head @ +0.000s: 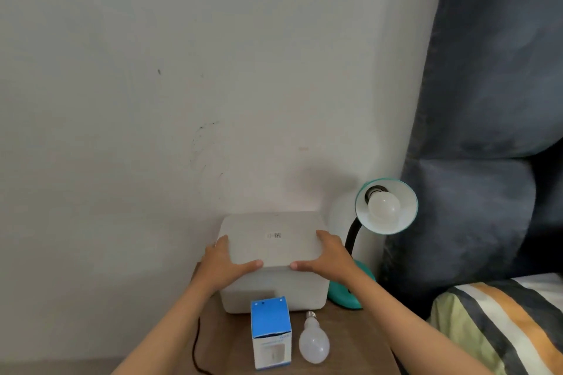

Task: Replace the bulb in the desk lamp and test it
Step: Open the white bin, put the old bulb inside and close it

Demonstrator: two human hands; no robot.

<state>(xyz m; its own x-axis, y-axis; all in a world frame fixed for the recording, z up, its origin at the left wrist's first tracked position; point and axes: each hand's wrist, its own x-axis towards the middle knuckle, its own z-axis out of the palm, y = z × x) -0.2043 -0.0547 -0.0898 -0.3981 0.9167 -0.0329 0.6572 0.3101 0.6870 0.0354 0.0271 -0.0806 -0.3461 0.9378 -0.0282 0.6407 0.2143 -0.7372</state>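
Observation:
A teal desk lamp (405, 210) with a black gooseneck stands at the right of a wooden bedside table (225, 344), its shade facing me with a white bulb (384, 207) screwed in and unlit. A loose white bulb (314, 342) lies on the table front, beside an upright blue-and-white bulb box (270, 333). My left hand (224, 265) and my right hand (327, 257) grip the left and right sides of a white storage box (271, 240) that sits behind them against the wall.
A dark blue padded headboard (487, 100) rises at the right, with a striped pillow (499, 323) below it. A black cable (196, 341) hangs off the table's left side. The wall (182, 70) is close behind.

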